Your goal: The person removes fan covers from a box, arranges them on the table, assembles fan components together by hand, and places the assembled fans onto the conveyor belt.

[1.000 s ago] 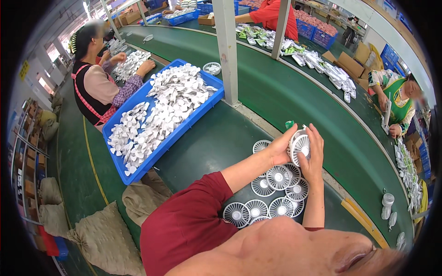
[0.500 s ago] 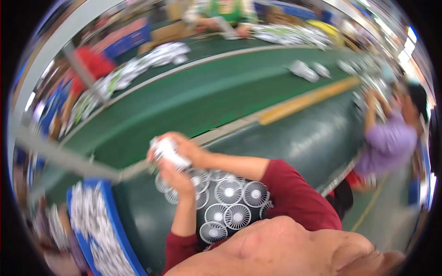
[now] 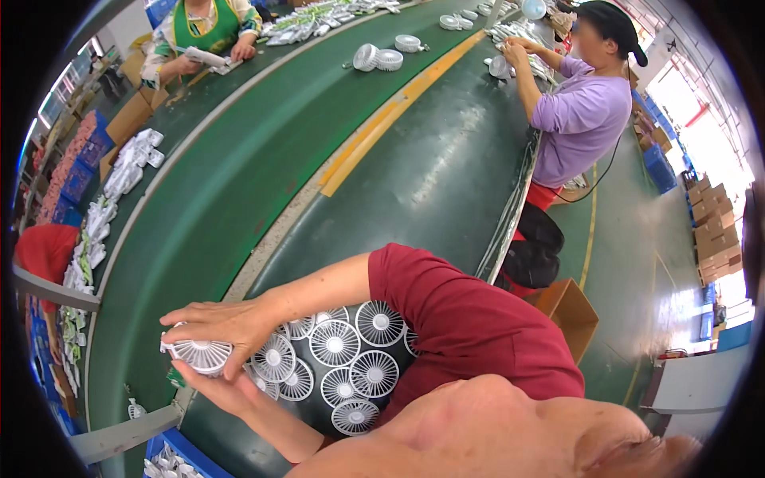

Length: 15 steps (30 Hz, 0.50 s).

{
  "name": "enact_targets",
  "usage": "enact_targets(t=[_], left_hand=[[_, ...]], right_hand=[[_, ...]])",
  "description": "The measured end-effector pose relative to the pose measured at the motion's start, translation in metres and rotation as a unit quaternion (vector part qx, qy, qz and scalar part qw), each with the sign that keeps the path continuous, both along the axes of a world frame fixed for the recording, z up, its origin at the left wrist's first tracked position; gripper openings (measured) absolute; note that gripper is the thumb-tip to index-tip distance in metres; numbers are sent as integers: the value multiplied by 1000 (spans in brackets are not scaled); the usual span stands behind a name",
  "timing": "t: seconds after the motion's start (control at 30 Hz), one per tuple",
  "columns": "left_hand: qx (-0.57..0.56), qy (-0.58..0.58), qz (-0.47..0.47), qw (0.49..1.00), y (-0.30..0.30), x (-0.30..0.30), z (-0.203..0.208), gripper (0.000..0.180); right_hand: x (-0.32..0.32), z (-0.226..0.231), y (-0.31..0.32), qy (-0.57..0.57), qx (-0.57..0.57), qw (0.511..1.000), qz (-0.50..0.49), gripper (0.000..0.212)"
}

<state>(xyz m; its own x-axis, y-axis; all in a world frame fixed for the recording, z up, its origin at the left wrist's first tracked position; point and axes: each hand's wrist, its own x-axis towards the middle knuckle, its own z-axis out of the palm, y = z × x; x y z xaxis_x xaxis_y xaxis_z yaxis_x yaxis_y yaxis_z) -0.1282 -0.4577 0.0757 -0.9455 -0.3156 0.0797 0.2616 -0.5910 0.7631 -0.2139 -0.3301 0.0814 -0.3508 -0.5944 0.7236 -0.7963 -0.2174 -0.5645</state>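
Observation:
A white round fan head with a slatted grille is held between my two hands, over the table edge beside the green belt. My right hand curls over it from above, fingers and thumb spread around its rim. Beneath it my left hand grips its lower side; part of those fingers is hidden behind the fan head. Several white round fan grilles lie on the dark table close to my forearms, some overlapping.
The green conveyor belt runs past the table, carrying white fans farther along. A blue crate of white parts stands by a metal post. One co-worker works at the table's far right, another across the belt.
The view has swung round, so the scene sits differently. My hands still hold the white piece, now with its slatted grille showing; my right hand has opened out over its top.

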Motion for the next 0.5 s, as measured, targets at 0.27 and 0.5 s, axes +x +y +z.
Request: enact_targets(t=[0.27,0.5], left_hand=[[-144,-45,182,971,60,-3,36,57],[-346,-31,311,885,60,-4,15,51]], right_hand=[[-2,-22,-12,-50,-68,996,-32,83],[19,-16,-12,-272,-56,958,67,61]])
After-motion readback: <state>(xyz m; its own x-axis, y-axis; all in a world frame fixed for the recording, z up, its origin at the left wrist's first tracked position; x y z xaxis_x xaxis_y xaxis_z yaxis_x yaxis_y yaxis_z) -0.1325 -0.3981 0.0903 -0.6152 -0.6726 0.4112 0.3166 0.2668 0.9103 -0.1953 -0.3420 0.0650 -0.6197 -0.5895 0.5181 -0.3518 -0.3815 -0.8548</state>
